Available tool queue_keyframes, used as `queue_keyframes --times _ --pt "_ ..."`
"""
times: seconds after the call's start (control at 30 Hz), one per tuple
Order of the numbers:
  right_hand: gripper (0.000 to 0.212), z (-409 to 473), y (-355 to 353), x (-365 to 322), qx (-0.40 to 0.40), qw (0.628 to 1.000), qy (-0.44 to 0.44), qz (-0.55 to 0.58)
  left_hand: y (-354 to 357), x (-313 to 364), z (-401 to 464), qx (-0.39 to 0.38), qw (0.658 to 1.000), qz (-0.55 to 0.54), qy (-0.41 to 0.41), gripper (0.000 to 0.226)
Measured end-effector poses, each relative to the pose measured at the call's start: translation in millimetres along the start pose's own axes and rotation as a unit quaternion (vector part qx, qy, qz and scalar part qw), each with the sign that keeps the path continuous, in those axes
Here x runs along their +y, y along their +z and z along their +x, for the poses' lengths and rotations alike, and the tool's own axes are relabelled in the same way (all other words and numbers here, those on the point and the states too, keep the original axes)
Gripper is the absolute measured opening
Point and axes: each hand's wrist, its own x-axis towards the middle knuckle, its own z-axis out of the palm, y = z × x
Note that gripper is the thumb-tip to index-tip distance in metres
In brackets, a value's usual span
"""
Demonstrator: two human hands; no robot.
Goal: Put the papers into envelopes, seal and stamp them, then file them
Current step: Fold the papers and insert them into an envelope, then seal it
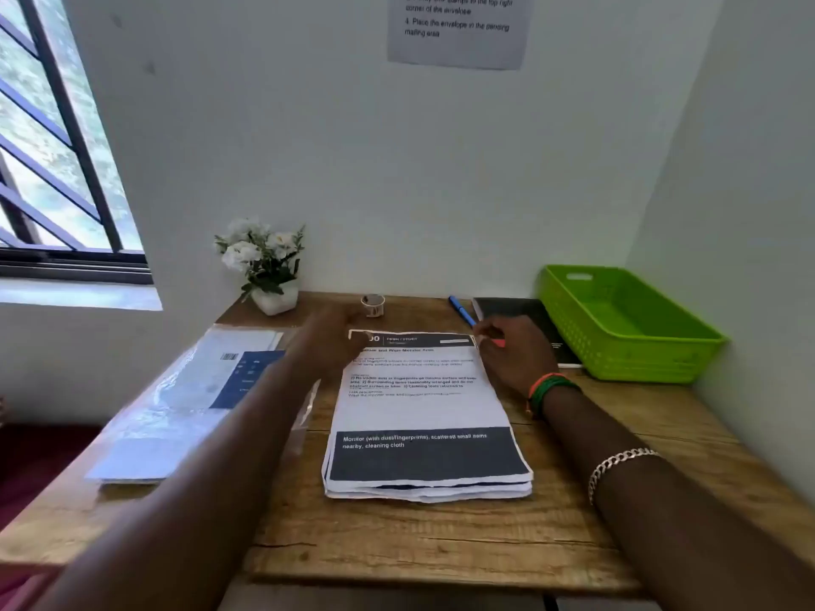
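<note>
A stack of printed papers [423, 416] lies in the middle of the wooden desk [397, 544]. My left hand [328, 341], blurred, rests at the stack's top left corner; its fingers are not clear. At the top right corner my right hand [514, 350] touches the paper's edge, with a small red-pink item at its fingertips. A clear plastic pack of envelopes [185, 403] with a blue label lies to the left, partly under my left forearm. A small roll of stamps [373, 305] stands behind the papers. A green plastic basket [626, 328] sits at the right.
A pot of white flowers [264, 266] stands at the back left by the wall. A blue pen [461, 310] and a black notebook [525, 319] lie beside the basket. An instruction sheet [458, 28] hangs on the wall. A window is at the left.
</note>
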Motion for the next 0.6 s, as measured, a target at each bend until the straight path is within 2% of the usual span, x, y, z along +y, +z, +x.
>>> queue_keyframes --times 0.1,0.27,0.4,0.6 --pt "0.025 7 3 -4 -0.011 0.999 -0.037 -0.029 4 -4 -1 -0.004 0.999 0.036 0.009 0.037" --pt "0.048 7 6 -8 -0.095 0.990 -0.017 -0.105 3 -14 8 -0.043 0.999 0.026 -0.003 0.064" --pt "0.052 10 11 -2 -0.132 0.982 -0.032 -0.131 9 -11 4 -0.069 0.996 0.049 0.004 0.067" --pt "0.058 12 14 -4 -0.122 0.987 -0.014 -0.106 11 -11 7 -0.045 0.997 0.057 0.007 0.077"
